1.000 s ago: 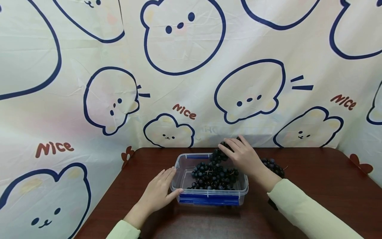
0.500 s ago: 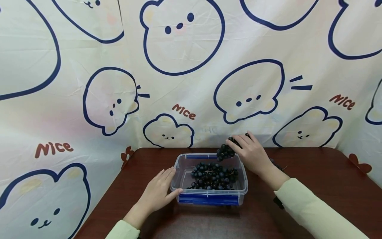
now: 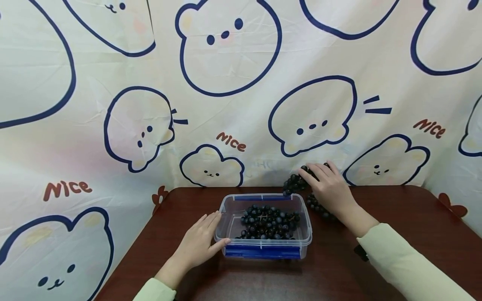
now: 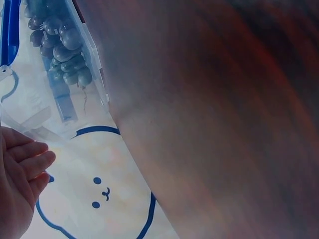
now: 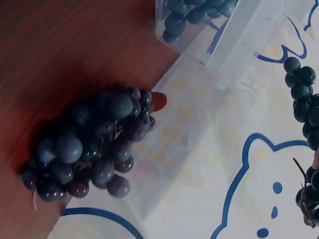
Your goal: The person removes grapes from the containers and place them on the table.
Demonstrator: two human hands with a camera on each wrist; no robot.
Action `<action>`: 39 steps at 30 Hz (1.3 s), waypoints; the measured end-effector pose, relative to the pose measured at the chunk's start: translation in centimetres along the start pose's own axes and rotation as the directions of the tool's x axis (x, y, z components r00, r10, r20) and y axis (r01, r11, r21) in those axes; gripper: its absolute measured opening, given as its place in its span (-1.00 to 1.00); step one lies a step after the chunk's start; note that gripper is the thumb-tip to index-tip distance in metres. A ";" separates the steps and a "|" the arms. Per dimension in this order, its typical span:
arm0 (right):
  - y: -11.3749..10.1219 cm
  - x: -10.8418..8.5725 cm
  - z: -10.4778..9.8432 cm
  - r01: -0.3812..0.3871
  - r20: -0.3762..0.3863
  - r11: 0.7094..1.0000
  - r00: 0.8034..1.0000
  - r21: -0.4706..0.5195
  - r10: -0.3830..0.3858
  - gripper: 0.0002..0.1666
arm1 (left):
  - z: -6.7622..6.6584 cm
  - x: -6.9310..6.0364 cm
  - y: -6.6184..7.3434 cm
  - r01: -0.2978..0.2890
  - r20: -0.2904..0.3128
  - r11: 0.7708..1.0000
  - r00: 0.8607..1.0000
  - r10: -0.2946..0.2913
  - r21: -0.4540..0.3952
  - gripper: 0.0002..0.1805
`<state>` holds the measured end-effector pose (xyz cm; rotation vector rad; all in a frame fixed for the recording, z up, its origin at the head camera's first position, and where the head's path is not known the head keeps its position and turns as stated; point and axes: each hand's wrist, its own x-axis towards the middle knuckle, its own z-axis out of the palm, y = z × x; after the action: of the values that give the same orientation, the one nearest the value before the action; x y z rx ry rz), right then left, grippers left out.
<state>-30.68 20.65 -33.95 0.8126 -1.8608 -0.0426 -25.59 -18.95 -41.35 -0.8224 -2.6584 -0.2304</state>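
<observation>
My right hand [image 3: 333, 192] holds a bunch of dark grapes [image 3: 293, 184] above the table, past the back right corner of a clear plastic container [image 3: 263, 251] with blue clips. Part of this held bunch [image 5: 303, 94] shows at the right edge of the right wrist view. Inside the container lie more grapes [image 3: 269, 222], mostly toward its right side. My left hand [image 3: 199, 243] rests against the container's left end, fingers straight and thumb at the front rim. Another bunch of grapes [image 5: 89, 144] lies on the table right of the container, partly hidden by my right hand in the head view.
The dark red wooden table [image 3: 263, 276] ends at a back edge just behind the container. A pale cloth [image 3: 256, 108] printed with cartoon bears hangs behind it and at both sides.
My right hand has lifted the bunch out from over the container and carried it right and slightly up. The left hand and the container have stayed in place.
</observation>
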 end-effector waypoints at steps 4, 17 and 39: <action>0.7 -0.4 -0.6 -0.020 0.014 1.000 1.000 -0.008 0.020 -0.43 | 0.1 -0.1 0.0 -0.001 0.001 1.000 1.000 0.001 0.002 -0.16; 2.8 -1.7 -1.9 -0.080 -0.008 0.995 0.997 -0.051 0.079 -0.45 | 0.0 0.0 0.0 -0.005 0.000 1.000 1.000 0.005 -0.002 -0.16; 6.8 -6.0 -3.9 -0.206 -0.013 0.966 0.978 -0.155 0.206 -0.49 | 0.0 0.0 -0.1 -0.004 0.009 1.000 1.000 0.004 0.003 -0.15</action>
<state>-29.61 30.44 -34.48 0.5089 -1.9091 -0.0577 -25.67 -19.01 -41.33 -0.8292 -2.6644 -0.2229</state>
